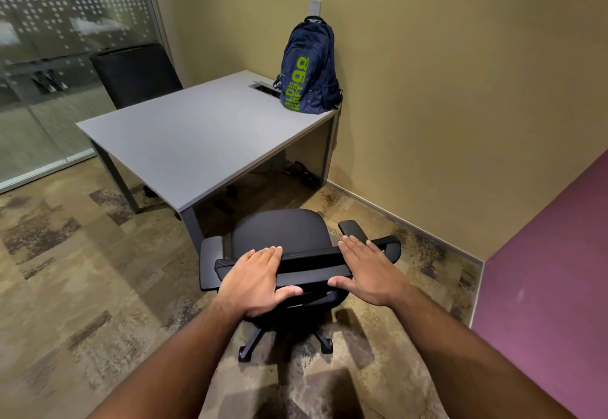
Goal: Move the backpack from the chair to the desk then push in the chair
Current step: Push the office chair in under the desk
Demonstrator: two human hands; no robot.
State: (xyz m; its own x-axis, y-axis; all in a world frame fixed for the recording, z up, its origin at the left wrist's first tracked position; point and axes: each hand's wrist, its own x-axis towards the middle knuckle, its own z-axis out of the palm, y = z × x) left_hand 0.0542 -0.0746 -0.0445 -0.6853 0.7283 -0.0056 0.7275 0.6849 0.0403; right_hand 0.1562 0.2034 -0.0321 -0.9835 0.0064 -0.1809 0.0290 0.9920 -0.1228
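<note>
Resting flat with fingers spread on the chair back at lower centre, the left hand and right hand hold nothing. Farther up, the backpack stands upright on the desk corner against the wall.

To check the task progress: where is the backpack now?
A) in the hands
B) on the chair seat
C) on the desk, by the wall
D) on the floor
C: the backpack stands upright on the desk at its far corner, against the wall.
</note>
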